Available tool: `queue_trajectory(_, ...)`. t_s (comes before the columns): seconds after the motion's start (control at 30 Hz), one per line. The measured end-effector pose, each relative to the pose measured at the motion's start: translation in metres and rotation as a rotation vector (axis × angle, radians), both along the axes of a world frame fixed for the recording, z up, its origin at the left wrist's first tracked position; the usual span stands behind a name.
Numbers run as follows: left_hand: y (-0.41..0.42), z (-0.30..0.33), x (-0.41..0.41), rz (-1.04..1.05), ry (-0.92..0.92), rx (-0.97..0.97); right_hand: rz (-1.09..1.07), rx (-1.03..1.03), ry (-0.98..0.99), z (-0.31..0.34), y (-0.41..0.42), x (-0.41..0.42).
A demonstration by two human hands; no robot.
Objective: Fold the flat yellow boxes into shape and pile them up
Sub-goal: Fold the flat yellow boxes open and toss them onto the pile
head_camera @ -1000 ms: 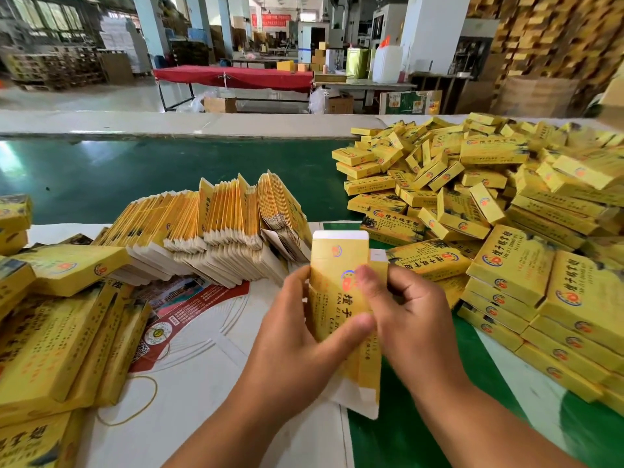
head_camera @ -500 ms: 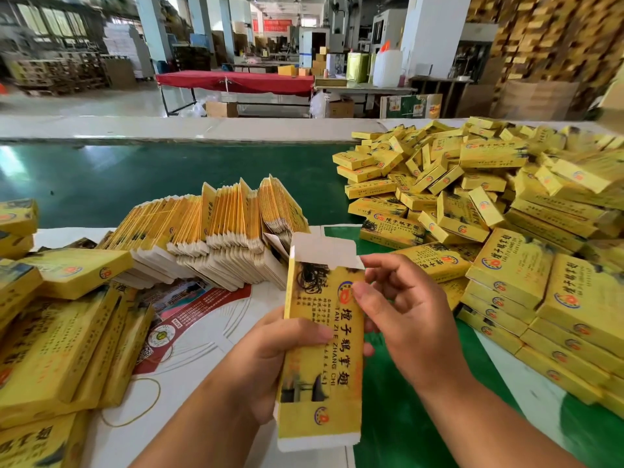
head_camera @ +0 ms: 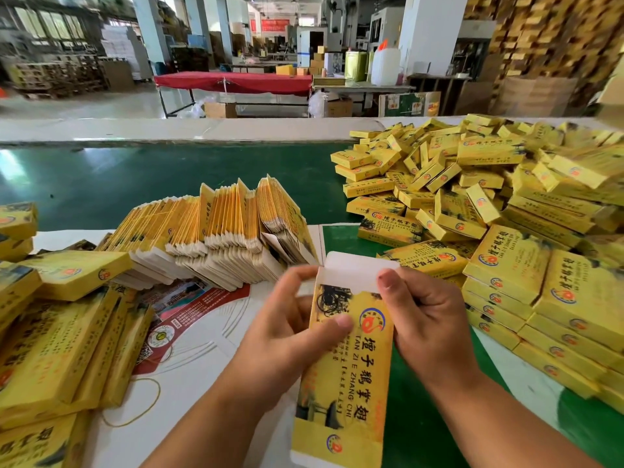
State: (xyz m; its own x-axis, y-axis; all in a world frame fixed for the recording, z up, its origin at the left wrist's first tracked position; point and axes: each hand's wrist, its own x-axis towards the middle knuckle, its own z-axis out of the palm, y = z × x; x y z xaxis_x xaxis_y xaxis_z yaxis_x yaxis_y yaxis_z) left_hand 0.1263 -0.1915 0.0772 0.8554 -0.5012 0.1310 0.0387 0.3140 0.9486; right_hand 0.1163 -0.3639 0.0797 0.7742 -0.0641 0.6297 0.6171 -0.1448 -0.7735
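I hold one yellow box (head_camera: 351, 376) upright in front of me, opened into shape, its printed face toward me. My left hand (head_camera: 287, 336) grips its left side with the thumb on the face. My right hand (head_camera: 425, 319) holds the right side, and its fingertips press the white top flap (head_camera: 351, 271). A fanned stack of flat yellow boxes (head_camera: 216, 234) leans on the table just beyond my hands. A big heap of folded yellow boxes (head_camera: 489, 211) fills the right side.
More folded boxes (head_camera: 57, 336) lie stacked at the left on white printed sheets (head_camera: 189, 352). A rubber band (head_camera: 135, 410) lies there too. The green table (head_camera: 135, 184) runs behind the stacks. A factory floor with a red table (head_camera: 233, 81) lies beyond.
The box was turned from edge-on to face me and opened into shape. It dropped lower, and my right hand moved up onto the top flap.
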Motion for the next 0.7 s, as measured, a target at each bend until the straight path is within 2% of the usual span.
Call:
queue_trajectory(0.07, -0.0009, 0.0022, 0.0, 0.13, -0.102, -0.076, 0.016, 0.03, 0.039, -0.0008, -0.0005, 0.0022)
queue_trajectory(0.17, -0.0014, 0.0038, -0.0016, 0.154, -0.164, -0.085, 0.045, 0.075, 0.074, -0.0022, 0.0003, 0.0031)
queue_trajectory(0.33, -0.001, 0.0023, -0.0025, 0.065, -0.155, -0.017, 0.061, 0.126, 0.098, -0.0014, 0.0011, 0.0016)
queue_trajectory(0.47, 0.0023, 0.0022, 0.0011, 0.077, -0.161, 0.054, 0.089, 0.115, 0.126, -0.0002, 0.0028, 0.0002)
queue_trajectory(0.57, 0.0044, 0.0027, 0.0015, 0.136, -0.246, 0.155, 0.123, 0.098, 0.15, 0.0006, 0.0019, 0.0013)
queue_trajectory(0.7, 0.0059, 0.0048, 0.0012, 0.333, -0.364, 0.248, 0.071, 0.001, 0.157, 0.0011, -0.0048, 0.0061)
